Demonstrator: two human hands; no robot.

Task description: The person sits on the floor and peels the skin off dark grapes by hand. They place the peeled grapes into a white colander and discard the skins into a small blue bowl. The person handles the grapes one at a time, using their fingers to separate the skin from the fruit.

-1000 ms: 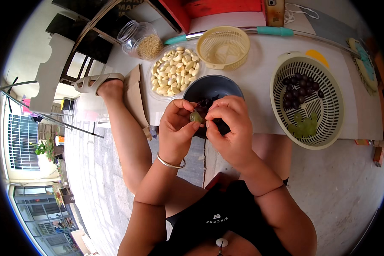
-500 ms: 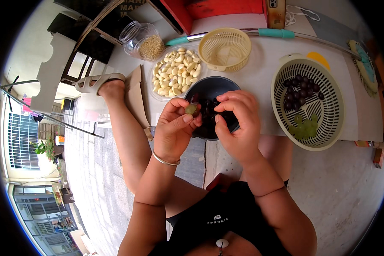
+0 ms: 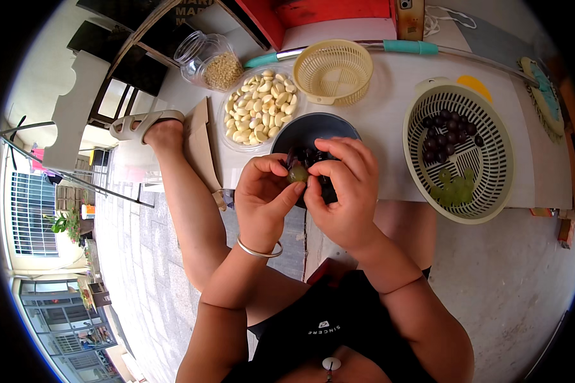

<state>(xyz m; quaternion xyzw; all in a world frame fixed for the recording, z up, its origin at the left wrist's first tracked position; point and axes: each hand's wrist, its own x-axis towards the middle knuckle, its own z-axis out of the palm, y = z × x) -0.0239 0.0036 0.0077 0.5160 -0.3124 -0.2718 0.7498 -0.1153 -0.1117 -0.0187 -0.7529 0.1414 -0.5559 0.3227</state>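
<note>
A partly peeled grape [image 3: 297,174], green flesh bare with dark skin at its upper side, sits between the thumb and fingers of my left hand [image 3: 266,188]. My right hand [image 3: 346,191] meets it from the right, thumb and forefinger pinched at the grape's edge; whether skin lies between those fingertips is hidden. Both hands are over the front of a dark grey bowl [image 3: 319,122], which holds dark pieces largely covered by my fingers. To the right, an oval colander [image 3: 417,185] holds dark unpeeled grapes [image 3: 450,135] and peeled green grapes [image 3: 455,188] in separate groups.
Left of the bowl stands a clear container of pale, bean-like pieces [image 3: 260,108], with a tipped jar of grains [image 3: 222,70] behind. A beige basket [image 3: 332,70] sits beyond the bowl, near a long pole [image 3: 409,47]. A brush [image 3: 543,96] lies far right.
My right hand has moved left and closed in on the grape, which was held apart from it before. My left hand has shifted slightly right and down with the grape.
</note>
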